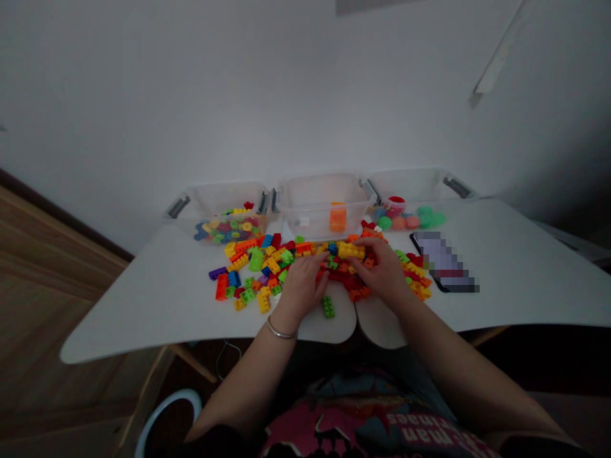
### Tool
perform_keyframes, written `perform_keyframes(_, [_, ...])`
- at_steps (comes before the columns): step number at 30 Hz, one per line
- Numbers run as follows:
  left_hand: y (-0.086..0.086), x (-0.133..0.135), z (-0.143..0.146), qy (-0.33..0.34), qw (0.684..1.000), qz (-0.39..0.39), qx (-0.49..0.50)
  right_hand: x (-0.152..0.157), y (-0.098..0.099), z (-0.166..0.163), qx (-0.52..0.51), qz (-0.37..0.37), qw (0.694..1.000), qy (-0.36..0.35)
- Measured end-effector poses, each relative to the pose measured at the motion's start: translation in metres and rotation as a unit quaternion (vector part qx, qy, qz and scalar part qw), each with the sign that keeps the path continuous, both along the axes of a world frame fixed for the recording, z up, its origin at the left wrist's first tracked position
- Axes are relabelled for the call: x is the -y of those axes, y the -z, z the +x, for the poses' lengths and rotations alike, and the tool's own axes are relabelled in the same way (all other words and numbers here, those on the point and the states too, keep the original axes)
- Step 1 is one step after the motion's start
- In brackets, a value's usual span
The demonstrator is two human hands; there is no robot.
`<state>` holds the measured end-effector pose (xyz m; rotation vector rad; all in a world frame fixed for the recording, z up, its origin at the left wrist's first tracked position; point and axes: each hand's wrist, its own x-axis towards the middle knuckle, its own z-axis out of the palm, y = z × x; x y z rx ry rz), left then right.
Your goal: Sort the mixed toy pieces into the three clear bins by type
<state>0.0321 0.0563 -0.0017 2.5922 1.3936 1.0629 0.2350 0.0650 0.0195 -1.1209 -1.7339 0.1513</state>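
A loose heap of coloured toy building bricks [256,259] spreads over the white table. At its right part, my right hand [384,270] pinches a yellow brick [351,249] between thumb and fingers, just above the other bricks. My left hand [305,283], with a silver bangle at the wrist, rests over the middle of the heap. Its thumb stands apart from the index finger, and no held brick shows there. A green brick [328,306] lies by itself in front of the heap, near my left hand.
Behind the heap stand three clear bins: the left bin [229,191] with small coloured pieces, the middle bin [310,191] with an orange block [338,217], the right bin [410,181] with round pieces. A phone [443,261] lies right on the table [157,305]. The wall rises behind.
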Motion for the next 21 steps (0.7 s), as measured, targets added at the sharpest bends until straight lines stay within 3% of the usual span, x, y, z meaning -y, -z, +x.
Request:
perform_keyframes(5, [0.001, -0.001, 0.002, -0.004, 1.000, 0.012, -0.010, -0.035, -0.052, 0.016, -0.073, 0.054, 0.995, 0.035])
perform_keyframes(9, [0.001, -0.003, 0.002, 0.002, 0.999, 0.019, -0.037, -0.073, -0.075, 0.017, -0.075, 0.064, 0.994, 0.050])
perform_keyframes(15, [0.001, -0.006, 0.004, 0.017, 0.998, 0.021, -0.058, -0.115, -0.072, 0.003, -0.032, 0.004, 0.998, 0.053])
perform_keyframes(21, [0.001, -0.007, 0.003, 0.024, 0.998, 0.013, -0.058, -0.120, -0.071, -0.010, 0.072, -0.102, 0.989, 0.078])
